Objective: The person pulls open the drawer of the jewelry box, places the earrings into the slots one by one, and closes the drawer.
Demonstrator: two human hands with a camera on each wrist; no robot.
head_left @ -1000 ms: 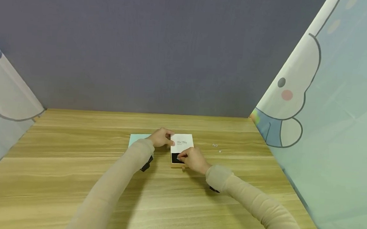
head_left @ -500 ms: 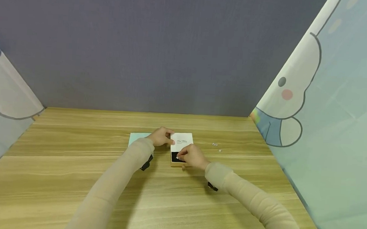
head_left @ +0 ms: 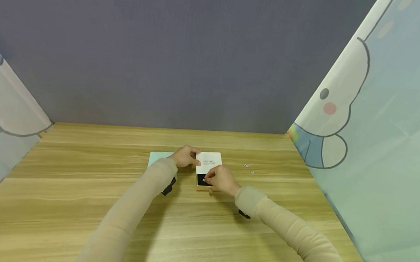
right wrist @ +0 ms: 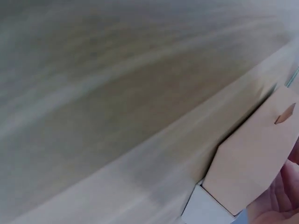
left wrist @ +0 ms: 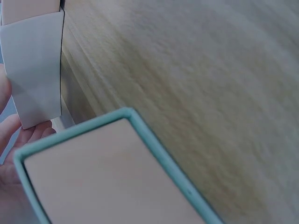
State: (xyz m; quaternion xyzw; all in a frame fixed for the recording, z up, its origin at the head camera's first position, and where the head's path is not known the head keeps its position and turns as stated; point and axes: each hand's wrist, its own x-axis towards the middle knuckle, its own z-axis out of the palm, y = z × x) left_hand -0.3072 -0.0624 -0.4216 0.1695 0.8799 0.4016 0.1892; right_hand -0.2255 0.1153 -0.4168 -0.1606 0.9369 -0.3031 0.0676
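A small drawer-style jewelry box has a white sleeve with printed lettering. Its peach drawer is slid partly out toward the person, baring a black insert. My left hand holds the sleeve by its left side, thumb and fingers about it in the left wrist view. Over the insert, my right hand pinches a tiny shiny piece, too small to tell its kind. The right fingers hide part of the insert.
Left of the box lies a teal-rimmed open lid or tray, partly behind the left hand. Several tiny shiny pieces lie on the wooden table to the right. A dark wall stands behind.
The right hand has shifted very slightly over the black insert, the shiny piece still at its fingertips. The left hand keeps its hold on the sleeve.
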